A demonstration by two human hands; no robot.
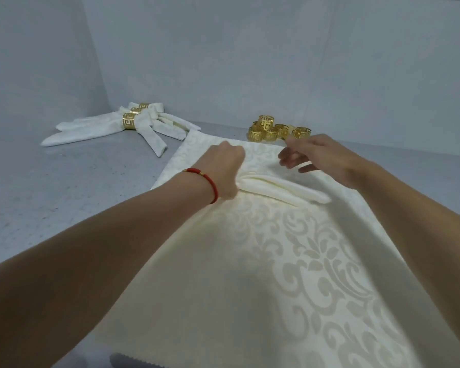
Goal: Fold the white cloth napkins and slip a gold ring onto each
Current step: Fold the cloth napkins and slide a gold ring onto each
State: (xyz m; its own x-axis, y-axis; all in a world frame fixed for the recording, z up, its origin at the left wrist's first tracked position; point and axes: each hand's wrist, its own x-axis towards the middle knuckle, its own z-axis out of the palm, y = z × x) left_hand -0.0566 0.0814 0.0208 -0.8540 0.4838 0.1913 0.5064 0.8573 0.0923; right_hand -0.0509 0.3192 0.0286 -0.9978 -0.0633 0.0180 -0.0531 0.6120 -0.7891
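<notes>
**Our hands on the big white napkin**

We see a white cloth napkin (pixel 263 261) spread flat on the grey worktop (pixel 77 181). It has a soft leafy pattern on it. It lies right in front of us and reaches to the near edge.

Near the far part of the napkin, some cloth is bunched up into a long fold (pixel 282 188). Our left hand (pixel 223 168) sits at the left end of that fold. Its grip is curled and pinches the bunched cloth. A red bracelet (pixel 210 184) is on that wrist.

Our right hand (pixel 319 158) is just past the fold, above the napkin. Its fingers (pixel 290 158) are spread and loose, and they hold nothing.

Behind the right hand, a little pile of gold rings (pixel 274 131) sits on the worktop, near the far edge of the napkin.

Far to the left, well apart from our hands, lie the finished napkins (pixel 112 126). They are folded, and each has a gold ring round its middle. A pale wall (pixel 250 49) stands behind it all.
</notes>
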